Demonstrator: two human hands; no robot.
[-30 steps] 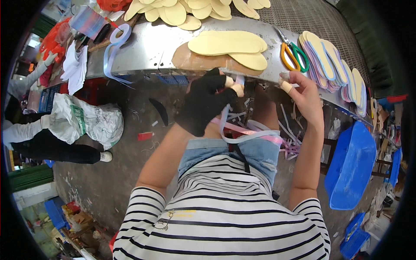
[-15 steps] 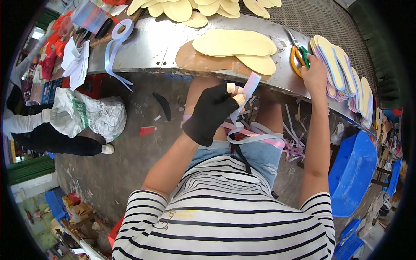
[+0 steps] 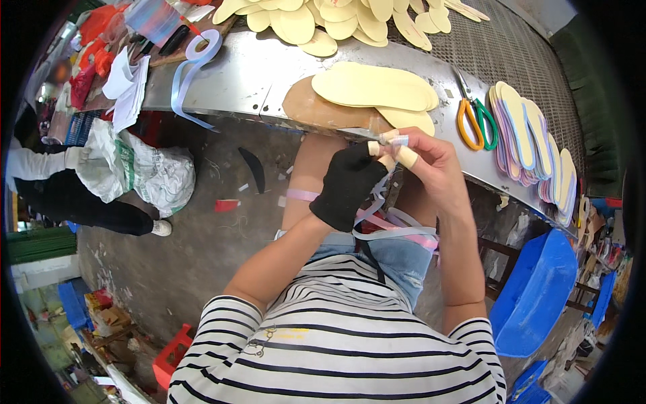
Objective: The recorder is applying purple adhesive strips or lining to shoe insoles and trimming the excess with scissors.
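My left hand (image 3: 342,188), in a black fingerless glove, is closed on a pale blue-lilac ribbon (image 3: 378,196) just off the table's near edge. My right hand (image 3: 436,165) is bare, with tape around its fingertips, and pinches the same ribbon's upper end against the left fingers. Loops of ribbon trail down over my lap. Just beyond the hands, several cream insoles (image 3: 370,86) lie stacked on a brown board (image 3: 306,104). Scissors (image 3: 476,124) with one orange and one green handle rest on the metal table, right of the insoles.
Ribbon-edged insoles (image 3: 521,138) stand in stacks at the right, and plain ones (image 3: 319,25) are heaped at the back. A ribbon roll (image 3: 204,46) and white papers (image 3: 129,87) lie at the left. A blue tub (image 3: 535,293) stands lower right; a person holds a white sack (image 3: 145,168) at left.
My right hand has left the scissors and come left to the ribbon beside my left hand. The scissors now lie alone on the table. The whole view has shifted slightly.
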